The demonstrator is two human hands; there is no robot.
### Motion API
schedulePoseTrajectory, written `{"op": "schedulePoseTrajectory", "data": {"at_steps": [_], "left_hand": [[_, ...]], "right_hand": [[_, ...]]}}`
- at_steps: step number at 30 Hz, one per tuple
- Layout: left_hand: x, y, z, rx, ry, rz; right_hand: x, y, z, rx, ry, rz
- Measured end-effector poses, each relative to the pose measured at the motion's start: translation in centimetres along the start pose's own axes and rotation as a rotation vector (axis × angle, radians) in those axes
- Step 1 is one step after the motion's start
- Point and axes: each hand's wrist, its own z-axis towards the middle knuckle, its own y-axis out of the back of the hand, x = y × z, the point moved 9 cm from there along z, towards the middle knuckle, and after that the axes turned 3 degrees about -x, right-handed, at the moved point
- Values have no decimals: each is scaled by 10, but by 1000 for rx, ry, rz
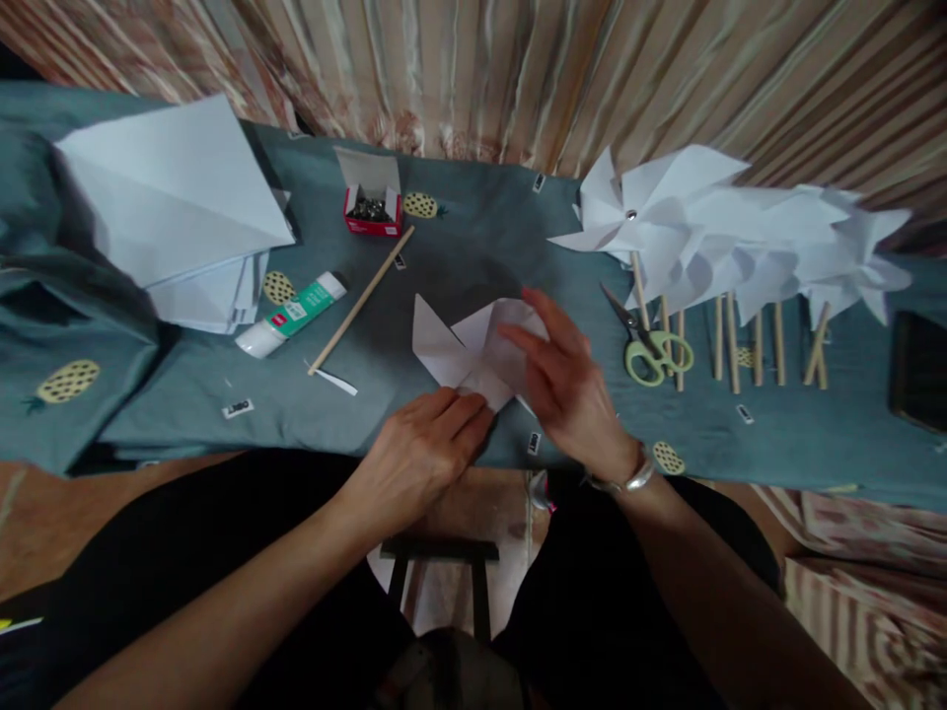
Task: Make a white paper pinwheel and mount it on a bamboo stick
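A white paper pinwheel (480, 357), its blades folded in towards the middle, lies at the front of the cloth-covered table. My left hand (425, 439) is closed on its lower edge, fingers bunched together and thumb hidden. Over the right-hand blade, my right hand (566, 385) has its fingers apart, the index finger reaching onto the paper. To the left lies a bare wooden stick (362, 299), with a thin white paper strip (336, 382) by its lower end. Behind the stick stands an open red box (374, 225) of small metal pins or tacks.
Stacked white paper sheets (178, 197) lie at the left, beside a green-and-white glue tube (291, 316). Green-handled scissors (651, 350) rest to the right, partly over the sticks of several finished pinwheels (695, 212). A dark phone-like object (917, 370) lies at the far right edge.
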Motion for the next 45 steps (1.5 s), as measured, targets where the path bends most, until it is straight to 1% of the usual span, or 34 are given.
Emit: {"op": "schedulePoseTrajectory", "data": {"at_steps": [2,4,6,8,10,12,14,16,18,20,22,24,27,30,32,35,38,41,45], "left_hand": [[-1,0,1,10,-7,1],[-1,2,1,15,-18,-5],[4,4,1,3,-31,-9],[16,9,0,-34,-33,2],[34,14,1,-79,-14,35],[51,17,3,-94,23,82],[62,22,7,-133,75,132],[57,27,11,-192,76,145],[37,24,15,-197,6,92],[16,10,17,-91,-47,-1],[4,-4,18,0,-42,-27],[-1,-11,17,32,-25,-8],[-2,-10,17,2,-28,22],[-1,-3,14,-47,-36,4],[1,3,12,-94,-20,-34],[6,6,8,-137,31,-97],[9,5,8,-145,56,-129],[11,4,8,-155,70,-140],[15,5,7,-160,106,-163]], "right_hand": [[-18,8,10,-46,-52,-24],[-32,7,18,-30,-64,-41],[-40,6,22,-16,-60,-57],[-43,9,19,-14,-61,-84],[-43,17,12,-21,-91,-106],[-45,27,-1,-34,-184,-100],[-50,34,-15,-41,-325,-68],[-52,36,-29,-29,-439,-26],[-50,34,-37,3,-497,13],[-49,30,-41,35,-520,50],[-48,28,-43,54,-523,82],[-48,28,-45,69,-514,88],[-45,33,-45,63,-461,8],[-34,48,-41,-46,-350,-78],[-26,53,-38,-101,-275,-26],[-18,46,-34,-65,-216,151],[-18,36,-29,-43,-239,240],[-20,30,-24,-66,-275,286],[-22,23,-17,-109,-269,269]]}}
